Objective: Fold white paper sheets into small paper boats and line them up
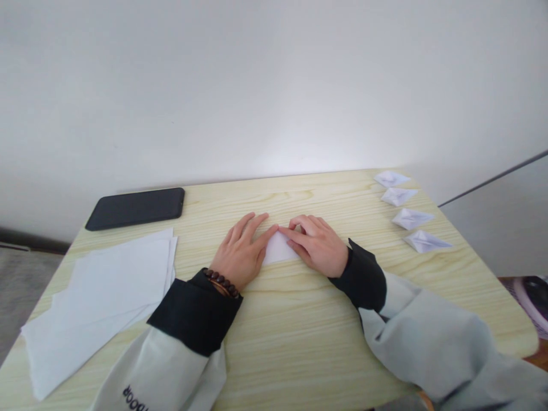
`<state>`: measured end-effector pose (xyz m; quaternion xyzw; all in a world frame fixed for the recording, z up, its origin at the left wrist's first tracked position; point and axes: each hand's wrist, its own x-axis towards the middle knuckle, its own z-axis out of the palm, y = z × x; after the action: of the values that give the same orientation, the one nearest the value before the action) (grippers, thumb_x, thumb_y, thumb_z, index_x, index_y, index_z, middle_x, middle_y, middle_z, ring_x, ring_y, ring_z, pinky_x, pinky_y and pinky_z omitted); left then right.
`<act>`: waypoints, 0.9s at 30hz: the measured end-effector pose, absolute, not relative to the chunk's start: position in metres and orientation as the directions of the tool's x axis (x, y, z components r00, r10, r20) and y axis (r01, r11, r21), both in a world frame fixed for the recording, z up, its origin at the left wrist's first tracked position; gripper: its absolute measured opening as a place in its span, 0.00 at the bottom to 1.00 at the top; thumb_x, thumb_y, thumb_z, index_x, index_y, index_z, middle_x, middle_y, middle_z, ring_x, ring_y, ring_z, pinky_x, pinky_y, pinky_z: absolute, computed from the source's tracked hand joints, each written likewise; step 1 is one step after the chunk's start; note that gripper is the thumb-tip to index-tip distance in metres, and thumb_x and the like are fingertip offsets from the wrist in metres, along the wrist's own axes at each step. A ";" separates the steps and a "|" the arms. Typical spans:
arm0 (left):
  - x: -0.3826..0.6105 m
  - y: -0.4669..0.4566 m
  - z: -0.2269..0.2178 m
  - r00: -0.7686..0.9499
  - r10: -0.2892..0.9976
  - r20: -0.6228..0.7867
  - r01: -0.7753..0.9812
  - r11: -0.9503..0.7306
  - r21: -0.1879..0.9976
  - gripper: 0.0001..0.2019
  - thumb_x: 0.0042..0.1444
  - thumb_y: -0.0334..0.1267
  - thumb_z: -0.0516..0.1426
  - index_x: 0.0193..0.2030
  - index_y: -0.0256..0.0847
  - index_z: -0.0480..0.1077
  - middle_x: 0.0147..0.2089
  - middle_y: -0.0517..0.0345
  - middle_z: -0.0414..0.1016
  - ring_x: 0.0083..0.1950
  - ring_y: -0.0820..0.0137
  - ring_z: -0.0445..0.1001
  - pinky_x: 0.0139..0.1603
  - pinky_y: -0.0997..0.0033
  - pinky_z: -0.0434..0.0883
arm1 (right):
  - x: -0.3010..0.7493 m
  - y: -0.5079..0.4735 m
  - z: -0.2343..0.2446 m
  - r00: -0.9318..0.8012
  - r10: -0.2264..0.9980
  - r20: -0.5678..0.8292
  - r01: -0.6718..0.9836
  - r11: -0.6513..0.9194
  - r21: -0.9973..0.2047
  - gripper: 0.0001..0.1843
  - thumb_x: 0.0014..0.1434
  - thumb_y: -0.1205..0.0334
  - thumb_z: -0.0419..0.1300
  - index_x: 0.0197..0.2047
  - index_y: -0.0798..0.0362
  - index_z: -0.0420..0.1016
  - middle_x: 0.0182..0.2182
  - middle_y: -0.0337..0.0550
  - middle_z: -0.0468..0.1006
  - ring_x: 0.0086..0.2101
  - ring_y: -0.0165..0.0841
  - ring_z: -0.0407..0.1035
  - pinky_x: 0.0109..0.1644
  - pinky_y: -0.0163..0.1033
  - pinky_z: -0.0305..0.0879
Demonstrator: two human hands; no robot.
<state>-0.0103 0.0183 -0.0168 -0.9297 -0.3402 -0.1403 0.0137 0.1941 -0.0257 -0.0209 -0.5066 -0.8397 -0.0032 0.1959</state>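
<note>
A small folded piece of white paper [280, 250] lies on the table, its top pointed. My left hand [243, 251] rests palm down on its left side, fingers spread and one fingertip at the upper point; beads circle the wrist. From the other side, my right hand [315, 241] has its fingers curled, with the index fingertip at that same point and the thumb on the paper's right part. The paper's side edges are partly covered by both hands.
Several folded paper boats [411, 218] stand in a column at the table's right. On the left lies a stack of white paper sheets [115, 279], with a black phone [136, 209] behind it. A wall [274, 85] borders the wooden table [295, 342] at the back.
</note>
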 end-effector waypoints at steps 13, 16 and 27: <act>-0.011 0.017 -0.015 0.654 0.705 0.275 0.703 -0.700 0.122 0.17 0.61 0.38 0.49 0.54 0.50 0.68 0.62 0.54 0.61 0.64 0.57 0.56 0.60 0.51 0.62 | 0.199 -0.030 -0.019 -0.335 0.817 0.469 0.889 0.439 -0.130 0.13 0.61 0.55 0.54 0.34 0.48 0.78 0.33 0.41 0.75 0.36 0.32 0.62 0.40 0.39 0.52; -0.012 0.019 -0.015 0.655 0.679 0.332 0.673 -0.724 0.154 0.13 0.60 0.40 0.50 0.46 0.46 0.73 0.57 0.55 0.68 0.60 0.60 0.61 0.59 0.53 0.64 | 0.199 -0.030 -0.018 -0.328 0.827 0.457 0.896 0.425 -0.127 0.14 0.61 0.55 0.55 0.30 0.51 0.77 0.32 0.42 0.74 0.35 0.32 0.62 0.39 0.39 0.52; -0.012 0.019 -0.012 0.701 0.639 0.316 0.641 -0.759 0.112 0.17 0.60 0.37 0.49 0.55 0.47 0.67 0.57 0.51 0.66 0.57 0.58 0.62 0.57 0.51 0.62 | 0.196 -0.027 -0.018 -0.327 0.882 0.338 0.901 0.399 -0.171 0.14 0.63 0.57 0.51 0.49 0.46 0.72 0.36 0.44 0.70 0.36 0.34 0.60 0.40 0.39 0.55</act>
<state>-0.0115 0.0192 -0.0121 -0.9222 -0.3471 -0.1703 0.0033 0.1963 -0.0275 -0.0177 -0.5475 -0.8142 -0.0238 0.1917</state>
